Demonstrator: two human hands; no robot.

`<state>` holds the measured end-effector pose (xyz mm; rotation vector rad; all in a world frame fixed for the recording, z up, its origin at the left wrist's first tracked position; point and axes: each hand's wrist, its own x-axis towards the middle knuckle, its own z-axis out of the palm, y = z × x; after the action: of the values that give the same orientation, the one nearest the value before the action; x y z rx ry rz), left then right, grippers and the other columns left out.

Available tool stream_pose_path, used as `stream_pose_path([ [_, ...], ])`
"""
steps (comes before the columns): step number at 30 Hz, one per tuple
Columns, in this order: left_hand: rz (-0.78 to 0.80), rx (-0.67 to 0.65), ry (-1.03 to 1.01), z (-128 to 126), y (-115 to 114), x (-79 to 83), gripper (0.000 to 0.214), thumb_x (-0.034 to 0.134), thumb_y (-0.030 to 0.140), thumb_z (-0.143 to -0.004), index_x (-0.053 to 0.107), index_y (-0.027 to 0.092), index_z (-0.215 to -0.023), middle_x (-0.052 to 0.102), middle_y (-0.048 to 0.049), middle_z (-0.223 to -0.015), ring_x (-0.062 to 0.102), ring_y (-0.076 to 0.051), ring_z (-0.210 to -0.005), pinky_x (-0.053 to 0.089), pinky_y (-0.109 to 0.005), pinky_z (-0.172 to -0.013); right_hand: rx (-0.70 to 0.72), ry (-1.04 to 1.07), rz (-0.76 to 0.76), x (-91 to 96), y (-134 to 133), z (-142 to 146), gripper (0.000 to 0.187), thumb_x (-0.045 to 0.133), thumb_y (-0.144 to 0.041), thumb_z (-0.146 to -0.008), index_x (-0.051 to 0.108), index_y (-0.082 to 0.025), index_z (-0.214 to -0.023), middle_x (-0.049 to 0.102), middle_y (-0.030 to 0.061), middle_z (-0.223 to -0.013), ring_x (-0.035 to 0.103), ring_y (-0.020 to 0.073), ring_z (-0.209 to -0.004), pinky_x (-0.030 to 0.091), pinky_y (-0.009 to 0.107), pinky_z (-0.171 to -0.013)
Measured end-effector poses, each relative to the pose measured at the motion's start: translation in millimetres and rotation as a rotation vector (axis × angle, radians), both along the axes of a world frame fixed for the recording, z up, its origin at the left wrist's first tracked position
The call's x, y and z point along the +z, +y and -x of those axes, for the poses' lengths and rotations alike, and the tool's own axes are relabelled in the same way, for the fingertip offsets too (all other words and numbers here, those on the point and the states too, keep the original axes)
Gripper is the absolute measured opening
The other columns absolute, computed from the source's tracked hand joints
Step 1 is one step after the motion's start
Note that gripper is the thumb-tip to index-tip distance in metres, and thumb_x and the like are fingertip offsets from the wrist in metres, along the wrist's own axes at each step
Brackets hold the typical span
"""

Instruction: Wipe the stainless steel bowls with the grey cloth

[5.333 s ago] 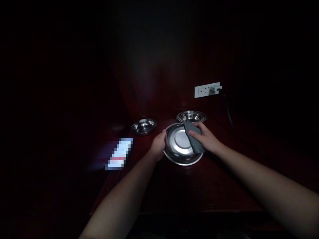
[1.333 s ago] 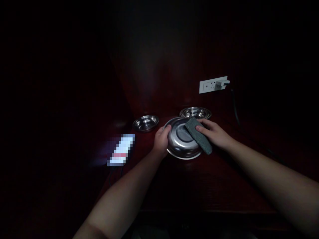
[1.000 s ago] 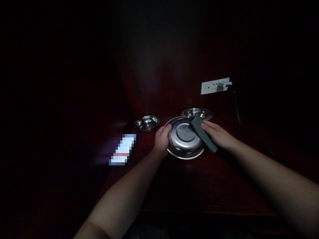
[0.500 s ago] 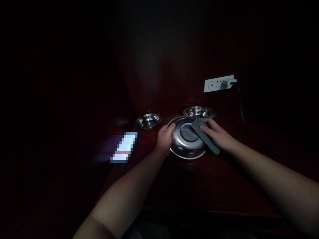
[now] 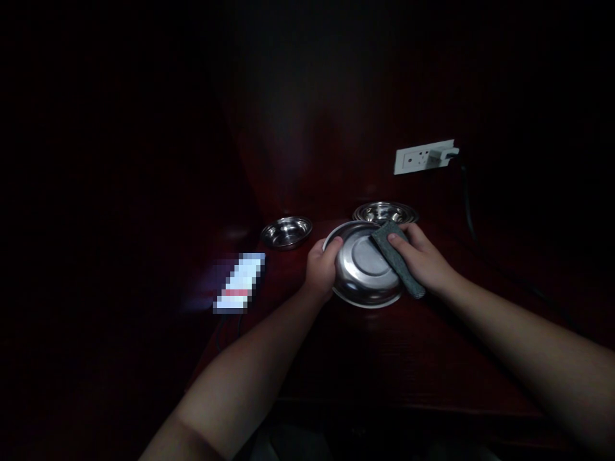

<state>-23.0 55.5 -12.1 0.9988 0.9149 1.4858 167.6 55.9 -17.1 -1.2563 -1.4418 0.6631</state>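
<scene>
A shiny metal bowl [image 5: 358,282] is tilted up with its underside and round base facing me. My left hand [image 5: 323,267] grips its left rim, thumb on the outer wall and the other fingers hidden behind. In my right hand [image 5: 419,256] is a folded grey-green cloth [image 5: 394,256], pinched under the thumb and lying against the right side of the bowl. Behind the held bowl sits a stack of metal bowls [image 5: 384,210], partly covered by it. Another metal bowl [image 5: 287,234] rests right side up to the left.
A lit, pixelated phone [image 5: 240,282] with a cable lies at the left edge of the dark red table [image 5: 384,365]. On the back wall is a white socket panel [image 5: 418,159] with a plug [image 5: 442,155], its cord [image 5: 467,202] running down to the right.
The held bowl and my left hand have shifted slightly right. The cloth's upper end now lies flatter against the bowl, farther from its base, and more of the base shows.
</scene>
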Motion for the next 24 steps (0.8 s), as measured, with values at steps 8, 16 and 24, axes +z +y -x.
stream_pose_path([
  [8,0.008,0.007,-0.027,1,1,0.8,0.030,0.071,0.040,-0.071,0.061,0.014,-0.082,0.058,0.0013,-0.067,0.052,-0.010,-0.061,0.040,-0.025,-0.062,0.065,0.052,-0.045,-1.1,-2,3,0.031,0.057,-0.052,-0.084,0.054,-0.024,-0.097,0.064,0.0044,-0.097,0.059,0.0256,-0.094,0.046,0.042,-0.085],
  [16,0.019,-0.049,0.006,2,1,3.3,0.031,0.072,0.043,-0.071,0.059,0.015,-0.078,0.057,0.0021,-0.066,0.051,-0.010,-0.061,0.039,-0.024,-0.060,-0.008,0.091,-0.042,5.6,-5,4,0.028,0.062,-0.049,-0.081,0.053,-0.024,-0.091,0.061,0.0008,-0.083,0.057,0.0210,-0.076,0.044,0.035,-0.069],
  [24,0.017,-0.099,0.085,4,3,3.2,0.028,0.069,0.042,-0.074,0.059,0.017,-0.082,0.060,0.0008,-0.072,0.054,-0.012,-0.067,0.042,-0.024,-0.064,-0.026,0.095,-0.029,8.7,-7,2,0.028,0.062,-0.050,-0.080,0.051,-0.024,-0.082,0.056,-0.0010,-0.075,0.053,0.0192,-0.070,0.041,0.033,-0.062],
])
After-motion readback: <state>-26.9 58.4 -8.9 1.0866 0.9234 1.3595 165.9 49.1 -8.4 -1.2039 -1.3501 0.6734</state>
